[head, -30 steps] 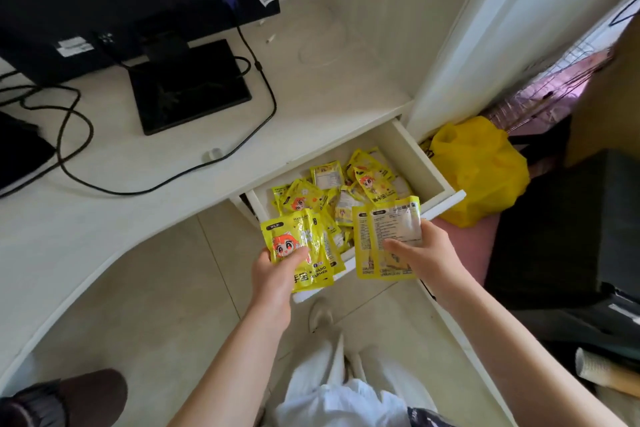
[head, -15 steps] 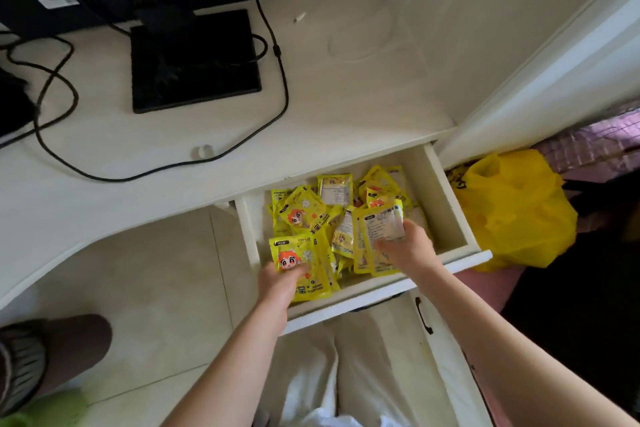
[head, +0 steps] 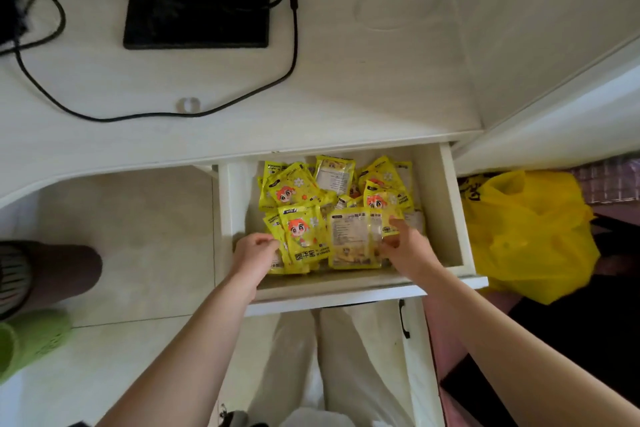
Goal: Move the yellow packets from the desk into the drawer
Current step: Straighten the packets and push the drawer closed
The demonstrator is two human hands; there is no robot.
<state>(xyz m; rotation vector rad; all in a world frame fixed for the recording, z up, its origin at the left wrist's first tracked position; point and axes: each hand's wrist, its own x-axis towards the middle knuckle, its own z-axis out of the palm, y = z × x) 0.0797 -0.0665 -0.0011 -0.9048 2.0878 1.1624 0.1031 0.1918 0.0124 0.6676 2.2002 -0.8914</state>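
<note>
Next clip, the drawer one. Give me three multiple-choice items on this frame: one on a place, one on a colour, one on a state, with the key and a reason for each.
1. Where are the yellow packets?
A. On the desk beside the monitor base
B. In the open drawer
C. On the floor

2. What colour is the plastic bag to the right of the drawer?
A. Yellow
B. Blue
C. White

3. What is the left hand doing?
A. Resting flat on the desk
B. Gripping a stack of packets in the drawer
C. Pulling the cable

Key:
1 B, the packets fill the drawer, and none lies on the desk in view.
2 A, the bag is as yellow as the packets.
3 B, its fingers curl round the left edge of a stack; the right hand likewise holds another stack.
</note>
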